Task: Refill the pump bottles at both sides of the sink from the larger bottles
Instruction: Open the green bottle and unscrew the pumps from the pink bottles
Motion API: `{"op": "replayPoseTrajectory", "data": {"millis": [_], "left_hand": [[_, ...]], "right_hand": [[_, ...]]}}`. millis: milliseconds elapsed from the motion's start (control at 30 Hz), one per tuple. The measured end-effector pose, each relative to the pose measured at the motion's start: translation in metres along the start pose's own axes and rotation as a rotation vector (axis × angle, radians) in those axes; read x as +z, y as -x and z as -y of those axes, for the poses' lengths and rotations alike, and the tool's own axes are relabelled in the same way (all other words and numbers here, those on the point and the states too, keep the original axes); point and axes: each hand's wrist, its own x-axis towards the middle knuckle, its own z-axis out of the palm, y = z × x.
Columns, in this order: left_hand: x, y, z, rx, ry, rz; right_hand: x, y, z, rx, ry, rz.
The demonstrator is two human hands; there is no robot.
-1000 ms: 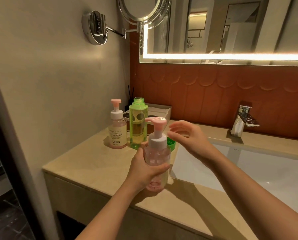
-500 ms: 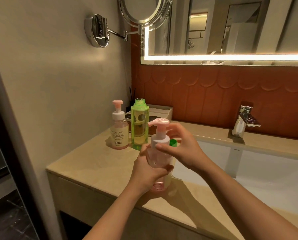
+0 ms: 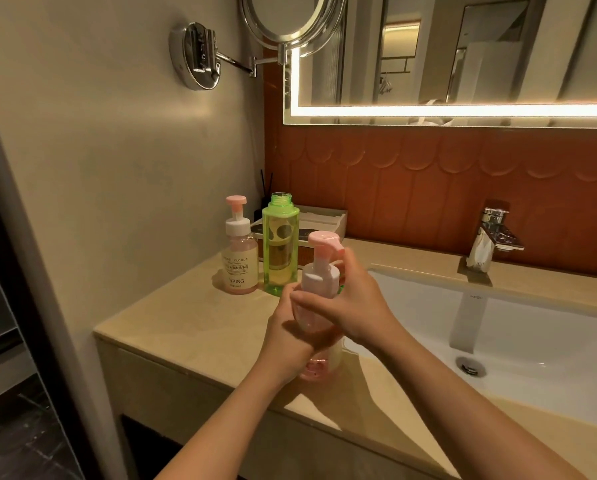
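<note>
Both hands clasp the pink pump bottle (image 3: 319, 306) upright — left hand (image 3: 290, 344) around its body, right hand (image 3: 355, 303) gripping its white collar.

Bathroom, warm dim light. Beige plaster wall (image 3: 92, 143) on left, rust-brown scalloped tiles (image 3: 428, 188) behind the beige stone tabletop (image 3: 186, 327). Backlit mirror (image 3: 463, 53) above; round chrome swing-arm mirror (image 3: 286, 15) mounted on the wall. White sink (image 3: 532, 334), chrome faucet (image 3: 491, 237). Dark marble floor (image 3: 23, 441) at lower left.
</note>
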Motion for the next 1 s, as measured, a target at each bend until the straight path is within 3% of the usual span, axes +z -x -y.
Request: {"op": "replayPoseTrajectory", "data": {"millis": [100, 300, 633, 1000], "left_hand": [[-0.001, 0.002, 0.002, 0.022, -0.064, -0.01], [-0.004, 0.002, 0.003, 0.037, -0.082, 0.005], [-0.003, 0.004, 0.003, 0.063, -0.063, 0.008], [-0.002, 0.004, 0.002, 0.067, -0.077, -0.022]], "right_hand": [[0.001, -0.002, 0.002, 0.006, 0.034, -0.065], [-0.024, -0.004, -0.005, 0.045, -0.342, 0.253], [-0.005, -0.003, -0.003, -0.055, 0.055, -0.035], [-0.037, -0.016, 0.015, -0.168, -0.198, -0.04]]}}
